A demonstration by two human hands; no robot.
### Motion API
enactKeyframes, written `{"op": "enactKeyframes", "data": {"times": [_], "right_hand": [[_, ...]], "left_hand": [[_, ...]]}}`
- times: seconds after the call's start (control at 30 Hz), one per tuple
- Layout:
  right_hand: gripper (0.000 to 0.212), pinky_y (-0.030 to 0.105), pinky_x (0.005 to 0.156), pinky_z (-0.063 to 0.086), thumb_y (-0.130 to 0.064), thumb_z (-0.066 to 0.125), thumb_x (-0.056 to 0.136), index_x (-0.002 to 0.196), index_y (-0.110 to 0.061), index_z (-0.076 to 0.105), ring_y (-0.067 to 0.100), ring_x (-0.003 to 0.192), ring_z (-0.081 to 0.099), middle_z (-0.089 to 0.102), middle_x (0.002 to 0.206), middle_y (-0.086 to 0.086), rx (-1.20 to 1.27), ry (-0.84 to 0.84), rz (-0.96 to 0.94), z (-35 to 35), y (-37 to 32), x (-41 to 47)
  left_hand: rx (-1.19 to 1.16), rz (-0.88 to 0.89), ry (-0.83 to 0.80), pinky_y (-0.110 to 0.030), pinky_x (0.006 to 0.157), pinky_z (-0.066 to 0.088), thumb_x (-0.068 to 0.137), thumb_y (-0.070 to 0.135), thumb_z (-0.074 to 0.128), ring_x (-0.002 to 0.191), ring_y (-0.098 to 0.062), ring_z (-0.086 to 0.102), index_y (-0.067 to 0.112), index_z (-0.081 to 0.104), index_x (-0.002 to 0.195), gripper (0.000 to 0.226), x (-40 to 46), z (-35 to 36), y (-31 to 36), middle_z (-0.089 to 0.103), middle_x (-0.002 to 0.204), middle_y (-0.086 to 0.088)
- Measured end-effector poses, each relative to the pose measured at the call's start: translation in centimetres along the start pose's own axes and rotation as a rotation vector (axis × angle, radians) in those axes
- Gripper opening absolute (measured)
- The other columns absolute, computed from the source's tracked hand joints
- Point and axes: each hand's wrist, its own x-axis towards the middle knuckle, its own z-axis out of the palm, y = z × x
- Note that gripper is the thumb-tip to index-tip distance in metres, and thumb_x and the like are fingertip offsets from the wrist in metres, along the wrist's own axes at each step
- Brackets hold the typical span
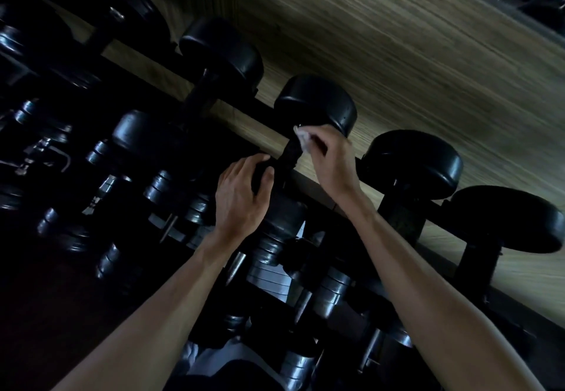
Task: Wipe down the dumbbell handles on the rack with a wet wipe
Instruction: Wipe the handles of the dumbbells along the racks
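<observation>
Left hand curls its fingers round the near end of a dark dumbbell on the rack, steadying it. Beyond it, the right hand pinches a white wet wipe against the far end of the handle, just under the round head. If the left grip slackens, the dumbbell may roll on the rail and the wipe could slip off. Dim, blurred light probably hides any markings; no writing is readable.
</observation>
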Motion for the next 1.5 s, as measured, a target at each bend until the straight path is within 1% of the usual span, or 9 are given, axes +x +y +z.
{"op": "enactKeyframes", "data": {"times": [0.13, 0.23, 0.33, 0.53, 0.73, 0.97, 1.23, 1.4, 1.5], "right_hand": [[0.037, 0.025, 0.103, 0.047, 0.004, 0.064, 0.090, 0.125, -0.006, 0.065, 0.014, 0.121, 0.058, 0.063, 0.129, 0.009, -0.345, -0.164, -0.176, 1.3, 0.9, 2.5], [0.033, 0.042, 0.096, 0.052, 0.002, 0.065, 0.086, 0.116, -0.012, 0.069, 0.025, 0.116, 0.062, 0.067, 0.123, 0.008, -0.563, -0.324, -0.221, 2.6, 1.8, 2.7], [0.018, 0.039, 0.081, 0.053, 0.000, 0.058, 0.090, 0.098, -0.009, 0.072, 0.022, 0.090, 0.068, 0.074, 0.093, 0.006, -0.477, -0.377, -0.225, 2.7, 0.5, 2.8], [0.025, 0.039, 0.085, 0.054, -0.001, 0.053, 0.096, 0.114, -0.007, 0.069, 0.024, 0.105, 0.065, 0.070, 0.110, 0.009, -0.553, -0.342, -0.208, 0.8, -0.1, 3.9], [0.017, 0.026, 0.076, 0.051, -0.009, 0.057, 0.097, 0.104, -0.011, 0.072, 0.016, 0.082, 0.069, 0.074, 0.091, 0.001, -0.454, -0.307, -0.124, 1.6, -0.5, 2.4], [0.035, 0.039, 0.111, 0.042, 0.008, 0.061, 0.090, 0.117, -0.013, 0.068, 0.021, 0.132, 0.053, 0.064, 0.133, 0.007, -0.497, -0.499, -0.297, 0.6, 1.2, 1.1], [0.037, 0.038, 0.111, 0.043, 0.012, 0.065, 0.083, 0.116, -0.006, 0.068, 0.027, 0.121, 0.062, 0.069, 0.121, 0.011, -0.487, -0.488, -0.474, 0.8, 1.7, 1.5], [0.025, 0.041, 0.084, 0.059, 0.001, 0.058, 0.094, 0.113, -0.010, 0.069, 0.023, 0.103, 0.069, 0.072, 0.109, 0.007, -0.315, -0.681, -0.367, 0.9, 0.1, 0.8], [0.024, 0.040, 0.092, 0.056, -0.006, 0.052, 0.100, 0.116, -0.015, 0.068, 0.023, 0.112, 0.066, 0.070, 0.117, 0.010, -0.318, -0.561, -0.231, 0.6, 0.3, 2.8]], "left_hand": [[-0.029, 0.001, -0.010, -0.042, 0.106, 0.044, 0.101, 0.047, 0.034, 0.118, -0.015, 0.060, 0.018, 0.062, 0.129, 0.049, -0.1, -0.3, 0.0, 0.067, 0.126, 0.004], [-0.033, 0.021, -0.033, -0.040, 0.106, 0.043, 0.103, 0.045, 0.033, 0.118, -0.015, 0.060, 0.017, 0.062, 0.128, 0.048, -0.2, -0.4, -0.6, 0.067, 0.126, 0.003], [-0.043, 0.076, -0.066, -0.039, 0.106, 0.042, 0.105, 0.042, 0.032, 0.119, -0.015, 0.060, 0.014, 0.062, 0.127, 0.047, -0.3, -0.7, -1.6, 0.067, 0.124, 0.002], [-0.031, 0.144, -0.040, -0.039, 0.106, 0.042, 0.106, 0.037, 0.036, 0.116, -0.014, 0.060, 0.014, 0.066, 0.122, 0.041, -0.2, -0.6, -2.5, 0.069, 0.119, 0.003], [-0.025, 0.163, 0.008, -0.031, 0.104, 0.037, 0.106, 0.035, 0.039, 0.115, -0.011, 0.059, 0.016, 0.067, 0.120, 0.037, -0.3, -0.3, -2.5, 0.070, 0.117, 0.005], [-0.068, 0.161, 0.075, -0.044, 0.101, 0.046, 0.105, 0.036, 0.037, 0.116, -0.015, 0.061, 0.014, 0.070, 0.117, 0.040, -0.4, 0.0, -2.4, 0.070, 0.118, 0.002], [-0.161, 0.047, 0.085, -0.045, 0.102, 0.045, 0.104, 0.040, 0.037, 0.120, -0.016, 0.057, 0.013, 0.069, 0.119, 0.045, -0.7, 0.0, -2.8, 0.067, 0.124, -0.002], [-0.165, 0.083, 0.114, -0.043, 0.100, 0.047, 0.104, 0.036, 0.038, 0.116, -0.015, 0.058, 0.011, 0.069, 0.116, 0.042, -0.7, -0.1, -2.7, 0.068, 0.120, -0.003], [-0.174, 0.066, 0.108, -0.043, 0.100, 0.047, 0.104, 0.038, 0.038, 0.117, -0.014, 0.057, 0.012, 0.069, 0.117, 0.043, -0.7, 0.0, -2.6, 0.068, 0.121, -0.003]]}}
